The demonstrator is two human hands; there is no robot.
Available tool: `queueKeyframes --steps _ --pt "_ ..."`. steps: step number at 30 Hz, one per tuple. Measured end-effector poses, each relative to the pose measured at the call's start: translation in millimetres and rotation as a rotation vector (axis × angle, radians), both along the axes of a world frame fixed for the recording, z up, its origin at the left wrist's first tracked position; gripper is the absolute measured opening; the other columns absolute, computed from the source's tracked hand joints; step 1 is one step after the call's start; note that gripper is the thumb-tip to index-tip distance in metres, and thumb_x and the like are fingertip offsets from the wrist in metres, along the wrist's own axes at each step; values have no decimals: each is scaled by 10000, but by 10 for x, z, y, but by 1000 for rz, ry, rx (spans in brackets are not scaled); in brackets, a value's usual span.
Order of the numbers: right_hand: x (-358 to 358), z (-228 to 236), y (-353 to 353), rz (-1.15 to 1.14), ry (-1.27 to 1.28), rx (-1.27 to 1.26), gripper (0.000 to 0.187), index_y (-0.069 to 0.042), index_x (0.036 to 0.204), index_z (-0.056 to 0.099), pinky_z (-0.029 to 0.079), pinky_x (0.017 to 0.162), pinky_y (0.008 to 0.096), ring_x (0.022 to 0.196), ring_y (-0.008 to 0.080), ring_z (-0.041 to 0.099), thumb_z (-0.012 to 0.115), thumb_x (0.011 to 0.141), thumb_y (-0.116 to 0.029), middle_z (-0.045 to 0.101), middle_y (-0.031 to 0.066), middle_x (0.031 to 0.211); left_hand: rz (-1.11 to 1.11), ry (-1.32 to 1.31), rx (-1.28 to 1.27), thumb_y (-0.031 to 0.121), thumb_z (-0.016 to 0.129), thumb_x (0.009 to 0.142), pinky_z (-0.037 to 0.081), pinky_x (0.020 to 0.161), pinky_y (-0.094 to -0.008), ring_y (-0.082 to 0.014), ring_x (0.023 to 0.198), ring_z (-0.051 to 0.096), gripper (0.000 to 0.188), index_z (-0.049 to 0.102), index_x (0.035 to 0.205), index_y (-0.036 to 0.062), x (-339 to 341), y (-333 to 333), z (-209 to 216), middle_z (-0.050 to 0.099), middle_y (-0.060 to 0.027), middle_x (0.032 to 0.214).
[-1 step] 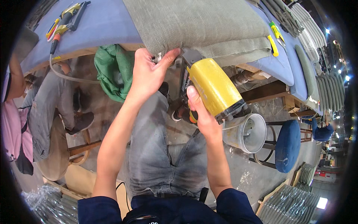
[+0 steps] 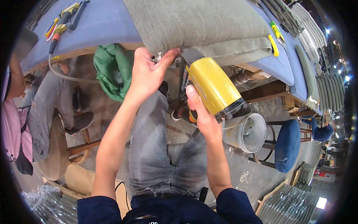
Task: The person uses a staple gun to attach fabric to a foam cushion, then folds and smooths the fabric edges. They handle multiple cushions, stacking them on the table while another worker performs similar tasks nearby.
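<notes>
A grey-green fabric-covered cushion lies on a blue-topped table, overhanging its near edge. My left hand pinches the fabric at the cushion's lower edge, thumb and fingers closed on the cloth. My right hand grips a yellow air stapler by its handle. The stapler's dark nose points up at the cushion edge, right beside my left thumb. The exact contact point is hidden behind the tool.
A second stapler with a hose lies on the table's far left. Under the table hangs a green bag. A grey bucket and a blue stool stand on my right. Another person sits at left. Yellow cutters lie on the table's right.
</notes>
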State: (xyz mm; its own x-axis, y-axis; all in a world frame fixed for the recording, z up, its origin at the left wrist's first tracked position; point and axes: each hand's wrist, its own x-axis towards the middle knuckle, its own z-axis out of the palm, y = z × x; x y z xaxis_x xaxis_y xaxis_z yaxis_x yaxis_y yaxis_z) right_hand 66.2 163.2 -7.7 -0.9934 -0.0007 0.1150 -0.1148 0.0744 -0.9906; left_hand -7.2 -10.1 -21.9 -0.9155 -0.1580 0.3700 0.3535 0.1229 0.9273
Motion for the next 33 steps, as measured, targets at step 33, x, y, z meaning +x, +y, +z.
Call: queueKeyframes --steps 33 --pt "-20 -191 -154 -16 189 250 169 -65 959 778 500 704 387 760 267 719 791 912 -228 776 75 875 -179 -21 -240 58 677 962 460 621 -296 -119 667 512 128 681 991 -67 66 -213 61 666 -89 755"
